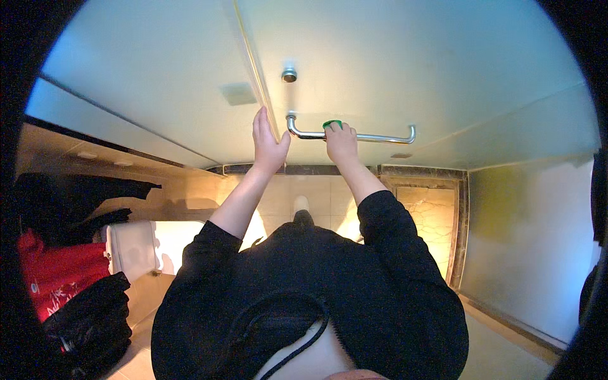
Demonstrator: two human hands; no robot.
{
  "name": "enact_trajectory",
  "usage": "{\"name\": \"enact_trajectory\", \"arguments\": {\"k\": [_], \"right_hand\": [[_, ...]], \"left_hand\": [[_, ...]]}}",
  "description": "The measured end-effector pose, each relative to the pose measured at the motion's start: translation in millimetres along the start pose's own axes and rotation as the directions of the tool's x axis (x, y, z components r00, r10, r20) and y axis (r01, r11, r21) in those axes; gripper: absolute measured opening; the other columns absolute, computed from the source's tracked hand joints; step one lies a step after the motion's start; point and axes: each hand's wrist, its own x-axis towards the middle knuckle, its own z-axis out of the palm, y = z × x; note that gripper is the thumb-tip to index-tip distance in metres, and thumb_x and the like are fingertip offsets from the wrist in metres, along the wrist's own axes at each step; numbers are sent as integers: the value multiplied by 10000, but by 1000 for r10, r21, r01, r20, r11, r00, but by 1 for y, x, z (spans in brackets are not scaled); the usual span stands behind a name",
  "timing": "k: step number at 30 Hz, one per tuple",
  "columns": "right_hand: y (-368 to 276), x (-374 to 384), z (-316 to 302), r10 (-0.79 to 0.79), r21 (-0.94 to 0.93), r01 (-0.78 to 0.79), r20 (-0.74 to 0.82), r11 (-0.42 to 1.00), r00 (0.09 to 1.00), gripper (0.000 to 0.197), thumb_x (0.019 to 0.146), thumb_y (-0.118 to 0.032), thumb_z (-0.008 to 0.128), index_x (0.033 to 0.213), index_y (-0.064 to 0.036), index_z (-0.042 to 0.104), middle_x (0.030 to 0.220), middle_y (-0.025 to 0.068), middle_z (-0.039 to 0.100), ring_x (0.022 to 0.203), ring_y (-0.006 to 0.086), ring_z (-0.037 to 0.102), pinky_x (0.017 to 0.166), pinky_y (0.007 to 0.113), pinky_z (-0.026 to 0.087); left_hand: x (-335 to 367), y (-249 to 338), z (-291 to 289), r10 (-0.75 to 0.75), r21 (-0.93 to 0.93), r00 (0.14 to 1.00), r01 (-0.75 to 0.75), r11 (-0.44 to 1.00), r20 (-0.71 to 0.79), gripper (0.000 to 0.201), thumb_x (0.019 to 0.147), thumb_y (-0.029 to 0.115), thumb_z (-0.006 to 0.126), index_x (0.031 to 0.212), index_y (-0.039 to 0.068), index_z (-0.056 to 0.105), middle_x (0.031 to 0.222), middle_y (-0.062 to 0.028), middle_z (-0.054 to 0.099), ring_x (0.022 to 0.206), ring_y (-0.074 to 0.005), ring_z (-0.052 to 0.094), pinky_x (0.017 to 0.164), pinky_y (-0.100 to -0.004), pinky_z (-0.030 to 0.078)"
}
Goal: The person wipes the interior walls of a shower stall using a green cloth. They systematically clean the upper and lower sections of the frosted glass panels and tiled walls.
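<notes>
My left hand lies with fingers stretched against the pale panel, at its upright strip edge and just left of the metal bar. My right hand is closed around a small green cleaning pad, mostly hidden by my fingers, so its exact kind is hard to tell. The pad is pressed on the shiny metal bar handle, left of its middle. The handle is fixed to the panel, with bent ends. Above its left end sits a round metal knob.
A white toilet or box-shaped fixture stands on the left. Beside it are a red bag and black cloth items. A dark-framed floor sill runs below the panel. On the right is another glossy panel.
</notes>
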Motion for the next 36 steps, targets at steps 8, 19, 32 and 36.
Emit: {"name": "enact_trajectory", "arguments": {"k": [8, 19, 32, 36], "right_hand": [[10, -36, -15, -107, 27, 111, -107, 994, 988, 170, 835, -110, 602, 986, -104, 680, 1142, 68, 622, 1067, 279, 572, 902, 431, 474], [-98, -117, -165, 364, 757, 38, -357, 652, 860, 410, 719, 124, 505, 1031, -41, 712, 1097, 132, 672, 1030, 329, 630, 945, 379, 487], [-245, -82, -312, -110, 108, 323, -800, 940, 590, 347, 705, -47, 679, 1034, -143, 737, 1133, 44, 668, 965, 262, 604, 802, 379, 457], [-256, -88, -317, -138, -79, 120, -756, 990, 640, 277, 773, -152, 647, 1029, -172, 750, 1138, 9, 688, 1016, 215, 612, 823, 340, 426]], "left_hand": [[5, 33, -30, -55, -46, 998, 56, 997, 34, 927, 865, 194, 699, 1541, -49, 113, 1559, -266, 245, 1439, -390, 278, 1186, -429, 240], [-26, 42, -71, -3, -409, 988, 66, 910, 153, 547, 820, 155, 725, 1263, -21, 457, 1189, -224, 588, 1157, -377, 561, 1000, -431, 439], [-47, 65, -165, 474, -682, 664, 74, 727, 578, 367, 881, 158, 624, 1227, 54, 566, 1188, -181, 628, 1131, -322, 598, 915, -427, 483], [-54, 69, -160, 623, -666, 540, -145, 732, 566, 381, 882, 130, 623, 1244, 40, 545, 1207, -186, 608, 1186, -314, 564, 958, -414, 456]]}}
